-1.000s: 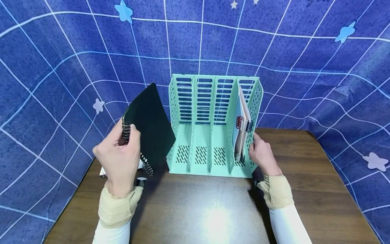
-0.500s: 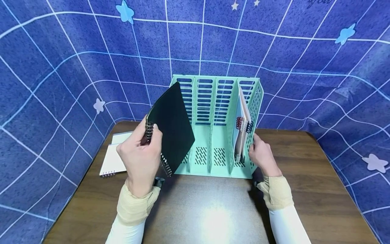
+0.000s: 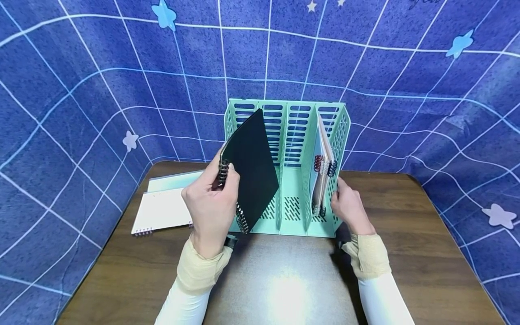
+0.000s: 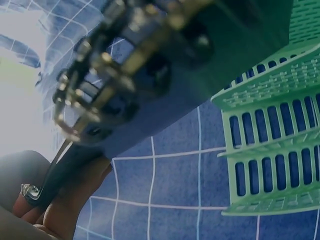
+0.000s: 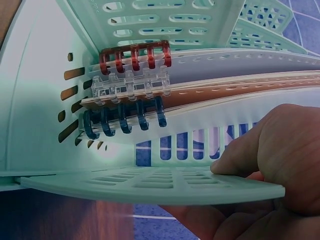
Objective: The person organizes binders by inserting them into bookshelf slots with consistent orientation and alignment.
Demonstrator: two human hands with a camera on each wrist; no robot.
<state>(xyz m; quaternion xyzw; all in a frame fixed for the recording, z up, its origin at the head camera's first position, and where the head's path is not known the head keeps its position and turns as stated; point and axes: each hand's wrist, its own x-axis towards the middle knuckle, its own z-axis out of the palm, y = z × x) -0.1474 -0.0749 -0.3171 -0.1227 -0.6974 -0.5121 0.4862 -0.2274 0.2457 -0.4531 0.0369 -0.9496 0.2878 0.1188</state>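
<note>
My left hand (image 3: 213, 198) pinches a black ring-bound notebook (image 3: 256, 167) by its spine edge, holding it upright and tilted in front of the left compartments of a mint-green file rack (image 3: 292, 189). Dark binder rings (image 4: 115, 75) loom large and blurred in the left wrist view, with the fingers at lower left. On the rack's right side wall (image 5: 165, 185), my right hand (image 5: 285, 155) grips the panel between thumb and fingers. Several loose-leaf notebooks stand in the rightmost compartment, with red rings (image 5: 135, 57), clear rings (image 5: 130, 85) and dark blue rings (image 5: 125, 117).
A white spiral notebook (image 3: 162, 210) lies on the wooden table (image 3: 122, 257) to the left, partly over a pale blue one (image 3: 174, 180). Behind the rack hangs a blue cloth (image 3: 195, 54) with a white grid and stars.
My left hand has carried the black notebook rightward, from beside the rack to in front of its left compartments. The notebooks on the table are more exposed. My right hand has stayed put.
</note>
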